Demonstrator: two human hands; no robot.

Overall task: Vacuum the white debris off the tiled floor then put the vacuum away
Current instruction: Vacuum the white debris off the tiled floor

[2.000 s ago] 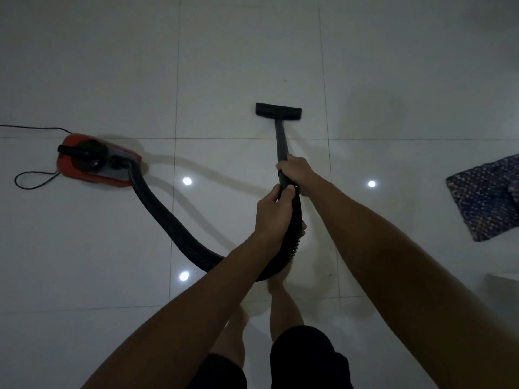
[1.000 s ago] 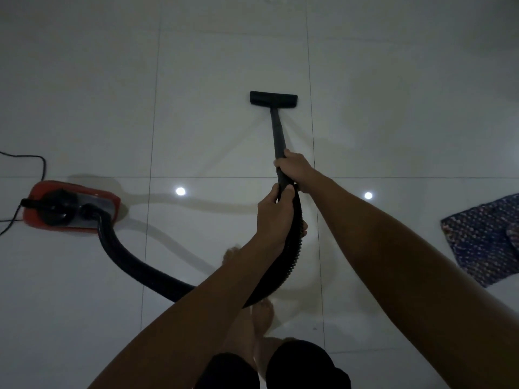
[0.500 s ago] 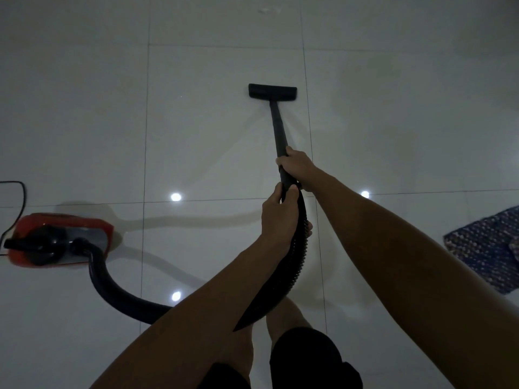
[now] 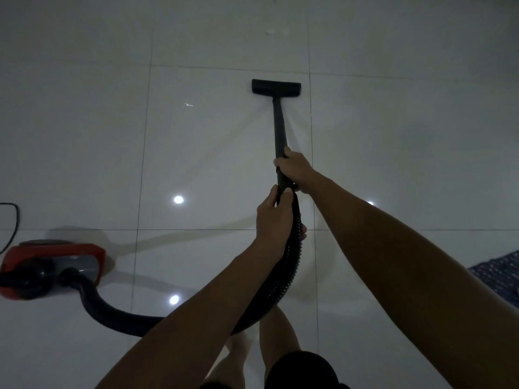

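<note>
A black vacuum wand [image 4: 279, 127] runs forward to a flat floor nozzle [image 4: 276, 87] resting on the white tiled floor [image 4: 213, 147]. My right hand [image 4: 295, 169] grips the wand higher up. My left hand [image 4: 276, 217] grips it just behind, where the ribbed black hose [image 4: 283, 290] begins. The hose curves back and left to the red canister vacuum [image 4: 52, 269] on the floor at the left. Faint white debris [image 4: 271, 31] lies on a far tile ahead of the nozzle, and a small white fleck [image 4: 188, 104] sits to the nozzle's left.
A black power cord [image 4: 12, 217] loops at the left edge behind the canister. A dark patterned mat [image 4: 502, 276] lies at the right edge. My bare legs and feet [image 4: 275, 338] stand under the hose. Ceiling lights reflect as bright spots on the tiles.
I have stepped forward with the wand; the nozzle has advanced over the tiles, the canister and the mat have slid toward the lower edges of view, and far debris has come into sight.
</note>
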